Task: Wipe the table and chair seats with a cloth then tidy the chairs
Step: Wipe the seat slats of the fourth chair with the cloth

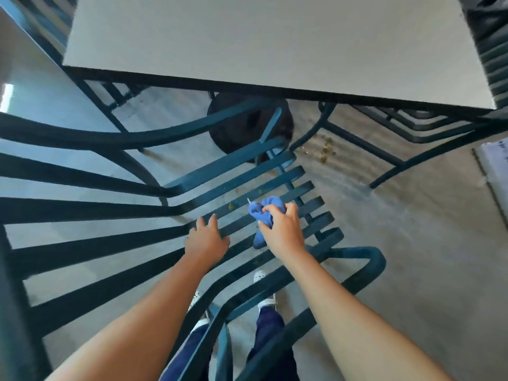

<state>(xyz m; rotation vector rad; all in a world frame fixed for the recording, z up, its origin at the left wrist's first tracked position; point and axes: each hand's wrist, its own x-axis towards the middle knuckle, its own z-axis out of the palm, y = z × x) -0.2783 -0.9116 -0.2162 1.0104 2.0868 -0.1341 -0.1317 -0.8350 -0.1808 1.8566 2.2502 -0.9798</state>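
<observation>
A bunched blue cloth [262, 215] is gripped in the right hand [280, 229], fingers clamped round it, and held against the slats of the chair seat [239, 185] just in front of the table [275, 42]. The left hand [206, 240] is laid on a slat beside it, fingers straight and slightly apart. The table top looks clean, so table wiping is judged done; seat wiping is judged under way, crumbs are seen on a slat [231, 206], and other chairs and tidying are judged left.
</observation>
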